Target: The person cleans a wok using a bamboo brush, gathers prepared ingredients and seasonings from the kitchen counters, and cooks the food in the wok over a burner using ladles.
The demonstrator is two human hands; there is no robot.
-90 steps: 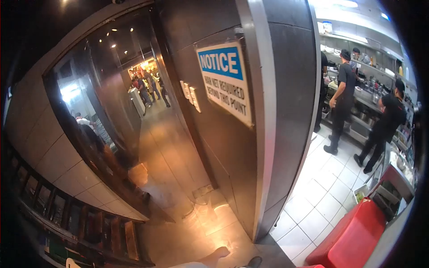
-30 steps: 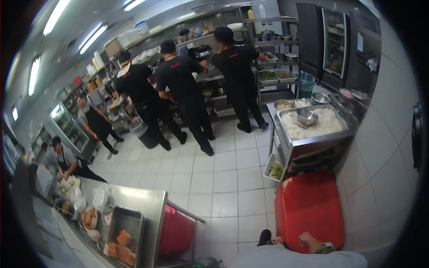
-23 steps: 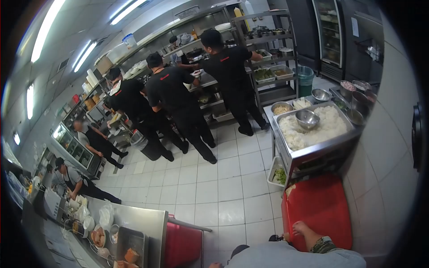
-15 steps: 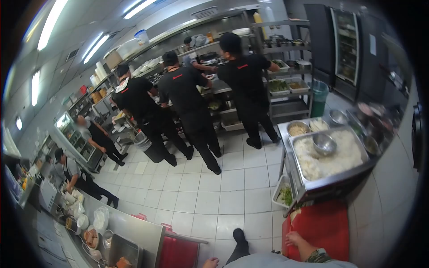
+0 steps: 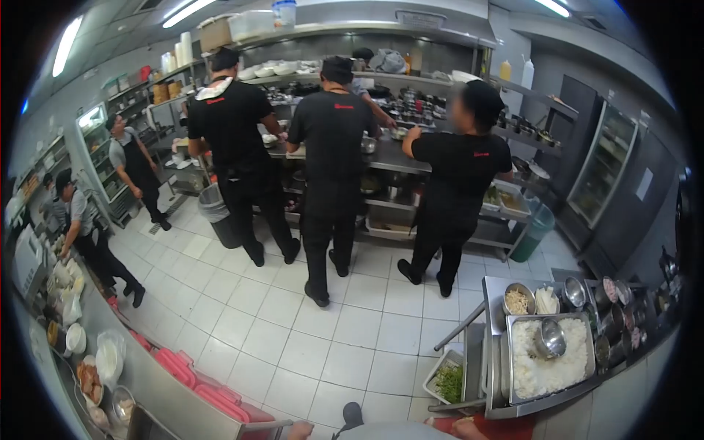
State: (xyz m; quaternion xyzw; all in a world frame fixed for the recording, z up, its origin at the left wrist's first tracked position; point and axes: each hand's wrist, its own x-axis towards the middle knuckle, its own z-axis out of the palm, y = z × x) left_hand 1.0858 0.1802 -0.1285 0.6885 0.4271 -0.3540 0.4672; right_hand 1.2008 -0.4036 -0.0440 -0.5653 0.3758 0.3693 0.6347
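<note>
At the bottom edge, my left hand (image 5: 300, 430) hangs near the end of the steel counter (image 5: 172, 381), only partly in view. My right hand (image 5: 465, 428) is low beside my body, over a flat red surface (image 5: 513, 427); its fingers are too small and cut off to make out. Close to that hand stands a steel cart, and on it a deep tray (image 5: 518, 396) of white rice (image 5: 534, 374) with a metal bowl (image 5: 550, 338) resting in the rice. My shoe (image 5: 353, 413) shows on the tiles.
Three people in black (image 5: 238, 139) (image 5: 331, 147) (image 5: 462, 172) face the cooking line. More people (image 5: 132, 165) (image 5: 82, 227) stand at the left. A white bin of greens (image 5: 449, 381) sits beside the cart. Pink-red containers (image 5: 220, 400) line the left counter. A grey trash bin (image 5: 218, 214) stands behind.
My view has levelled and turned, so the rice cart appears farther right and lower. My right hand and the red surface have sunk to the bottom edge. The person at the right has turned leftward.
</note>
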